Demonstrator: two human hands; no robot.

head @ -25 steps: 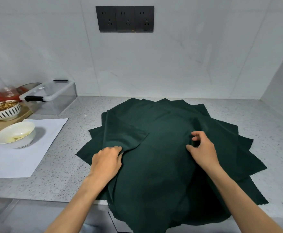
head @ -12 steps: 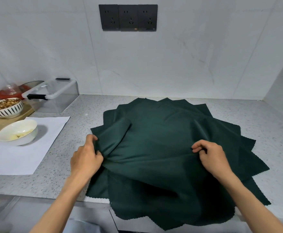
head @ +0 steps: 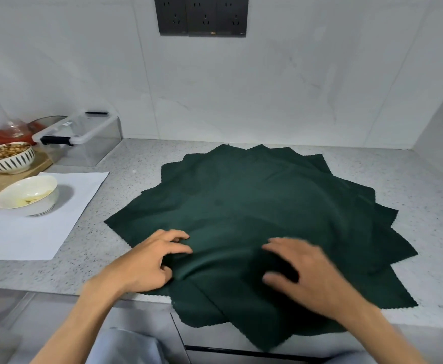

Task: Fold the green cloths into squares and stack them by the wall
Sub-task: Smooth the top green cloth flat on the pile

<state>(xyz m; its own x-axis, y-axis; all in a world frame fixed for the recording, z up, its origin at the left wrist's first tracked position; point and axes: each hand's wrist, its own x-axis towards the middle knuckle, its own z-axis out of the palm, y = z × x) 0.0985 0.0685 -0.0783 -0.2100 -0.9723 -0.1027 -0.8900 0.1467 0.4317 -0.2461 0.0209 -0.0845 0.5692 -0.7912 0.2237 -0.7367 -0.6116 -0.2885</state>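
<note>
The top sheet of the green cloths (head: 254, 206) now lies flat again: half a second ago the left hand (head: 147, 264) had its corner lifted out to the side, and a second ago that corner was folded inward. So no fold has held yet, I'd say, and nothing is stacked by the wall (head: 267, 95).

The left grip has come in and pinches a ridge of cloth between thumb and fingers. The right hand (head: 309, 271) is blurred, fingers spread loosely over the fabric, holding nothing that I can see.

The pile fans out ahead of both hands on the worktop (head: 425, 185), its near edge hanging over the front lip below them. Beyond the pile there is bare worktop up to the wall. Off to the left of the left grip sit a white bowl (head: 27, 195) on paper (head: 65, 214) and a plastic box (head: 81, 137).
</note>
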